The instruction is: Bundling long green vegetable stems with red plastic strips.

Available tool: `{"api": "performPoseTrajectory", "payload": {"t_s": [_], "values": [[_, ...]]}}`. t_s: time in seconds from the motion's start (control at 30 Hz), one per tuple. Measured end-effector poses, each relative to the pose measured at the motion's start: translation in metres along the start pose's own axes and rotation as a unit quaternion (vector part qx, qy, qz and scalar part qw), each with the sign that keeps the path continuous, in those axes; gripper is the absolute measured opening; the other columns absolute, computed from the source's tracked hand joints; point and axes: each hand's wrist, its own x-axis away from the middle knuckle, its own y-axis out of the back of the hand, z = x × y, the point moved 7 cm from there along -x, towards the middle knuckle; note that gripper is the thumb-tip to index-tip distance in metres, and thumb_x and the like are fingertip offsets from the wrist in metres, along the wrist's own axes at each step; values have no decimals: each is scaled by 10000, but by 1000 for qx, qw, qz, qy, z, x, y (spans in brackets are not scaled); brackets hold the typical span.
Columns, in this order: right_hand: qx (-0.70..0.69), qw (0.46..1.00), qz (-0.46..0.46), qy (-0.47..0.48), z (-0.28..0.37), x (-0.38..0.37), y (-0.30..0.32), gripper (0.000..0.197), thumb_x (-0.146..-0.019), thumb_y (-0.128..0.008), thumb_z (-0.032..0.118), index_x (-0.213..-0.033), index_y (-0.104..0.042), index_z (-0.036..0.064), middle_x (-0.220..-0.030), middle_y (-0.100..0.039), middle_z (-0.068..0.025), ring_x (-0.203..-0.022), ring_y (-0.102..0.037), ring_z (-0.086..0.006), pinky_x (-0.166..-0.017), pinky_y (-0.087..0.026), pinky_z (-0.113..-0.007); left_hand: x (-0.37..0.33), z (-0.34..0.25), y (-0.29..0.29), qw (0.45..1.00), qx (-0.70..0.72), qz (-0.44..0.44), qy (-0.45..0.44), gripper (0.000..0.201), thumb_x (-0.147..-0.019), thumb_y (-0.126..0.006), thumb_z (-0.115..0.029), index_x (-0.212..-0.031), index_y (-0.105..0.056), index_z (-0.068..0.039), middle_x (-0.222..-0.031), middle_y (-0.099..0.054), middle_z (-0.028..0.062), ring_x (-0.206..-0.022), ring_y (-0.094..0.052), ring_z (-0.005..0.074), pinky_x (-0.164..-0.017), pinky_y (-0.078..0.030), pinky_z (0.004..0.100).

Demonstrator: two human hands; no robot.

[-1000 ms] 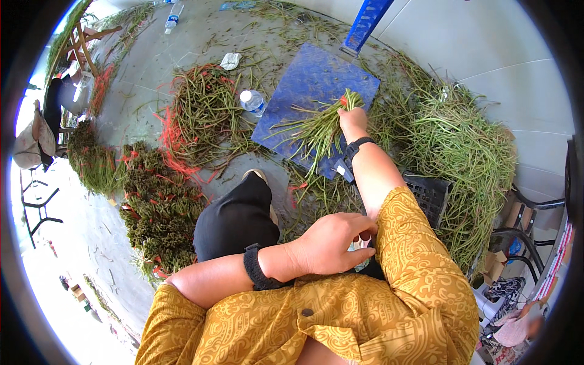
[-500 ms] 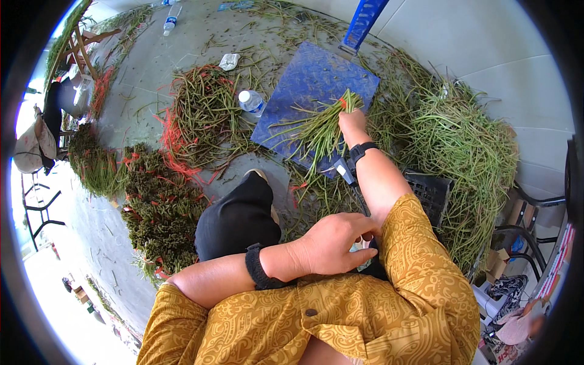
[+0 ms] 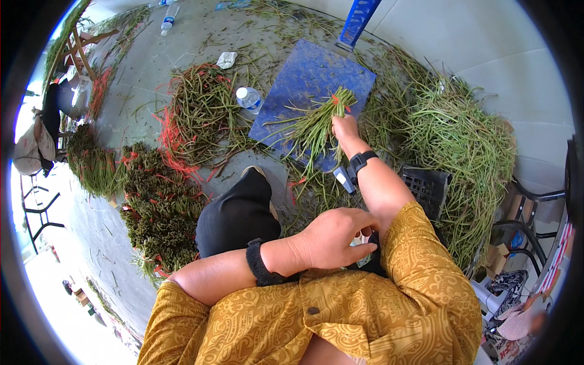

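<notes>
My right hand [image 3: 345, 129] is closed round a bundle of long green stems [image 3: 315, 131], gripping it near its tied end. A red tie [image 3: 338, 101] circles the bundle just beyond my fingers. The loose stem ends fan out toward the left over a flat blue platform [image 3: 291, 78], which has plant scraps on it. Across my body, my left hand [image 3: 334, 238] hangs beside my right upper forearm with its thumb apart from loosely bent fingers and nothing visible in them. A small grey-and-white object [image 3: 344, 180] lies below my right wrist.
Loose green stems [image 3: 462, 146] heap up at the right, beside a black crate [image 3: 426, 190]. Left of the platform are a water bottle [image 3: 249, 99] and a stem pile [image 3: 204, 115] with red ties. Tied dark bundles [image 3: 161, 210] stand near my knee. A blue post [image 3: 359, 23] rises behind.
My right hand has shifted slightly left and nearer with the bundle, and more of the red tie shows. My left hand stays almost where it was.
</notes>
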Motion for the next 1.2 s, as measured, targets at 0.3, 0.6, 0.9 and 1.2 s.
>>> {"api": "performPoseTrajectory", "payload": {"t_s": [0.3, 0.6, 0.9, 1.2], "values": [[-312, 944, -109, 0, -4, 28, 26, 32, -747, -449, 63, -766, -475, 64, -570, -467, -39, -479, -470, -155, -484, -390, -301, -2, -2, 2, 1000, 4, 10, -5, 334, -741, -657, -154, -1020, -555, -3, -894, -595, 132, -824, -598, 265, -738, -484, 349], [250, 956, -63, 141, 61, -2, -2, 331, -849, -529, 293, -1085, -580, 68, -954, -631, -177, -875, -609, -341, -738, -471, -425, 1, 1, 7, 1000, 11, 4, 9, 336, -738, -655, -155, -1019, -555, 0, -892, -592, 139, -830, -593, 279, -744, -477, 361], [421, 901, -32, 96, 64, -15, -9, 262, -839, -538, 228, -1026, -577, 48, -967, -628, -162, -902, -605, -347, -750, -487, -449, -2, 0, 12, 1000, 5, 3, 9, 341, -744, -648, -162, -1027, -550, 1, -899, -590, 147, -844, -584, 298, -752, -474, 368], [232, 963, -133, -32, 43, -4, 12, 279, -799, -555, 172, -1035, -552, 23, -917, -630, -188, -828, -623, -348, -700, -502, -442, -1, 0, 13, 1000, -15, -4, -13, 338, -746, -644, -172, -1028, -550, -11, -916, -589, 142, -873, -575, 310, -772, -468, 377]]}}
